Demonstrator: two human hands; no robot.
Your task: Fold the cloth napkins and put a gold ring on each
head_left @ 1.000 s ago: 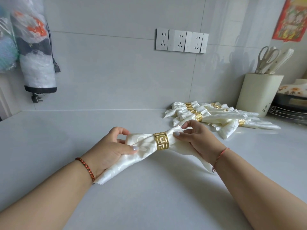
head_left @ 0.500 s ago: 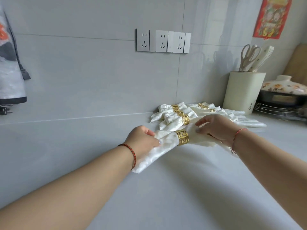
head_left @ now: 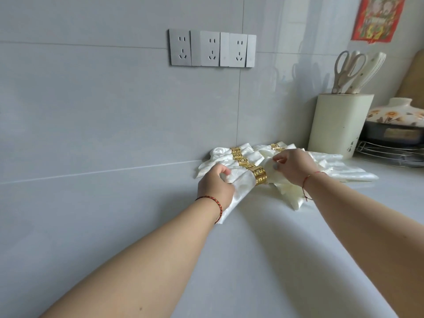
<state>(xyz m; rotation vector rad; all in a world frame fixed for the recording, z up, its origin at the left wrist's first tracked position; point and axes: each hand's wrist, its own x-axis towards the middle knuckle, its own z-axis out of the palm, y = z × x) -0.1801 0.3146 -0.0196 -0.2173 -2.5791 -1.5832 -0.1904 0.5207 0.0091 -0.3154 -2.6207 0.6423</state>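
hands: 2 (left hand [head_left: 214,185], right hand [head_left: 292,165]) | gold rings [head_left: 259,175] visible: 5 | ringed napkins [head_left: 243,180]: exact count unclear in the heap | wall sockets [head_left: 212,48]: 3 | scissors [head_left: 347,70]: 1 | utensil holder [head_left: 338,125]: 1 | wrist bracelets [head_left: 214,203]: 2

A home kitchen: a pale bench [head_left: 252,260] meets a grey tiled wall [head_left: 103,99] with a row of sockets [head_left: 212,48] at 12 o'clock; at 2 o'clock stand a cream utensil holder [head_left: 337,125] with scissors [head_left: 346,70] and a flowered casserole lid [head_left: 397,113] over a wire rack [head_left: 390,154].
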